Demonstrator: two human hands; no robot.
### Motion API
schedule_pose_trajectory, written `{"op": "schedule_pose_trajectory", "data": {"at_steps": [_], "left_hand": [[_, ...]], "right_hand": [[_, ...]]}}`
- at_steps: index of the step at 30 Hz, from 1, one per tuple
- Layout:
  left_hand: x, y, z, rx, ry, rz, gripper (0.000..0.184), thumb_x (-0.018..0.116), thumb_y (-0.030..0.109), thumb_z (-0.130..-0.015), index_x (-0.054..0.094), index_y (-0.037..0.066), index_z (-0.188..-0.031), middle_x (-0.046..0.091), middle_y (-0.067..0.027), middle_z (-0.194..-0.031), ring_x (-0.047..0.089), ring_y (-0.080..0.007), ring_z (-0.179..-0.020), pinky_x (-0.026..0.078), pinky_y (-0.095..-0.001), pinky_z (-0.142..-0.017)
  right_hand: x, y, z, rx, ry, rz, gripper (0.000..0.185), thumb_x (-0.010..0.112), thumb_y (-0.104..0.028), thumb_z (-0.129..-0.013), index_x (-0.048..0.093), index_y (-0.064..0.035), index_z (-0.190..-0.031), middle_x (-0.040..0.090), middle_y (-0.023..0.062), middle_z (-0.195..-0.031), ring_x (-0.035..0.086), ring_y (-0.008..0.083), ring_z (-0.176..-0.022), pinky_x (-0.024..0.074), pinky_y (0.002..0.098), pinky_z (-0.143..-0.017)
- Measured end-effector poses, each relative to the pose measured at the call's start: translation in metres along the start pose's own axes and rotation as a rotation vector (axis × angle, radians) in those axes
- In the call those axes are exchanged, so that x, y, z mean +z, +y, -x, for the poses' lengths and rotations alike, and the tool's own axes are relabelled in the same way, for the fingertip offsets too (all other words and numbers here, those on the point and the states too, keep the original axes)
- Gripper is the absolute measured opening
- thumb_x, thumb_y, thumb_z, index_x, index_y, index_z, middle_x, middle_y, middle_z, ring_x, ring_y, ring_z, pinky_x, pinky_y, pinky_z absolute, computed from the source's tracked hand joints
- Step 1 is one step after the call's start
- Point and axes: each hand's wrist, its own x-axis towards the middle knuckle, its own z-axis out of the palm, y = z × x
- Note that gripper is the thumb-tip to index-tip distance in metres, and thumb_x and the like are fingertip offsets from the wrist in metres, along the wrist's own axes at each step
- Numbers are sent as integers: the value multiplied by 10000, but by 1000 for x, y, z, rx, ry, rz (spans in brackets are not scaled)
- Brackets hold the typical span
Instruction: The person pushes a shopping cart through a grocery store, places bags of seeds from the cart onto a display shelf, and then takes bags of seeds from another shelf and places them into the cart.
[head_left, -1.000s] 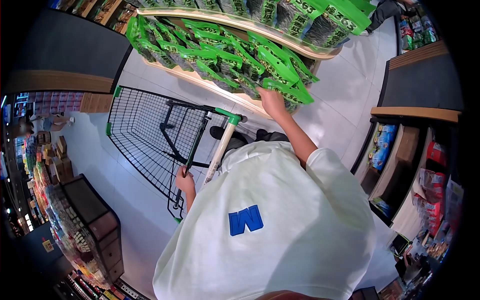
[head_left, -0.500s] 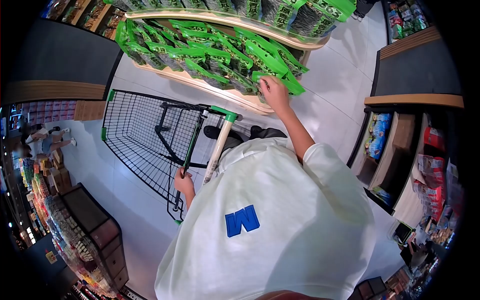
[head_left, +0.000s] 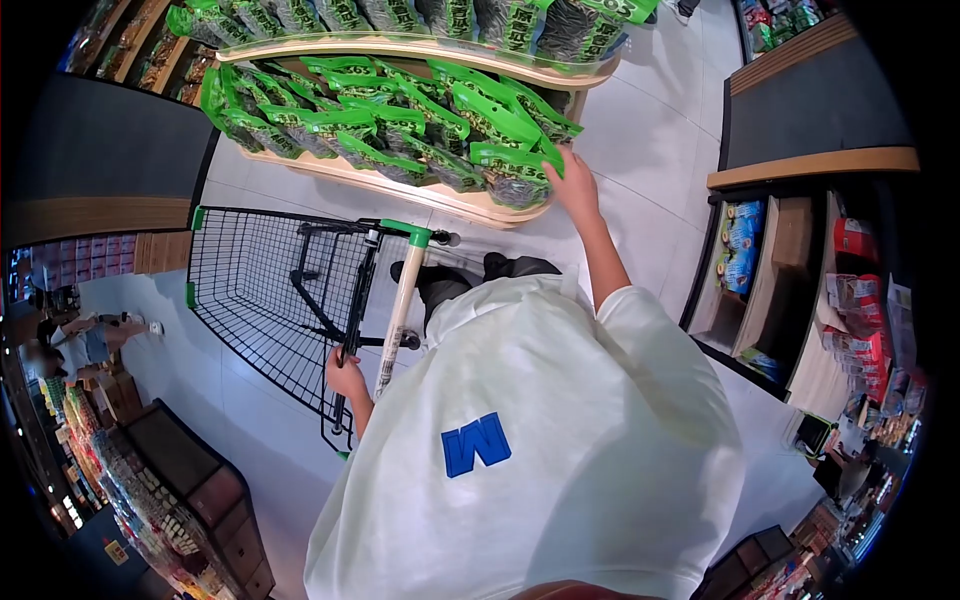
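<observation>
My right hand (head_left: 574, 180) is at the right end of the display's lower tier, its fingers closed on the edge of a green-topped bag (head_left: 512, 176). That bag is upright at the front corner, with dark contents showing below its green band. More bags (head_left: 350, 120) of the same kind lean in rows behind and beside it. Down at the left, my left hand (head_left: 345, 375) is wrapped round the dark metal frame of a shopping cart (head_left: 265, 255). The cart's pale handle bar (head_left: 402, 305) runs beside that hand, near my body.
Wooden shelving with blue packs (head_left: 740, 250) and red packs (head_left: 855, 350) stands on the right. On the left are a stocked display counter (head_left: 190, 470) and a distant person (head_left: 90, 345). Pale tiled floor (head_left: 650, 150) runs between the fixtures.
My right hand has shifted rightward from the front of the corner bag to its right edge, and the bag's front now shows. My left hand stays on the cart.
</observation>
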Motion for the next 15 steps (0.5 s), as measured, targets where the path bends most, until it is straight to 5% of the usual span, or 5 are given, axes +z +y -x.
{"op": "schedule_pose_trajectory", "data": {"at_steps": [15], "left_hand": [[-7, 3, -18, -2, 12, -72, 195, 477, 227, -789, 640, 120, -798, 571, -4, -510, 555, -146, -500, 386, -280, -493]], "right_hand": [[0, -5, -5, 73, -44, -124, 249, 477, -251, -841, 569, -35, -922, 593, 174, -859, 560, 347, -812, 446, 421, -706]]}}
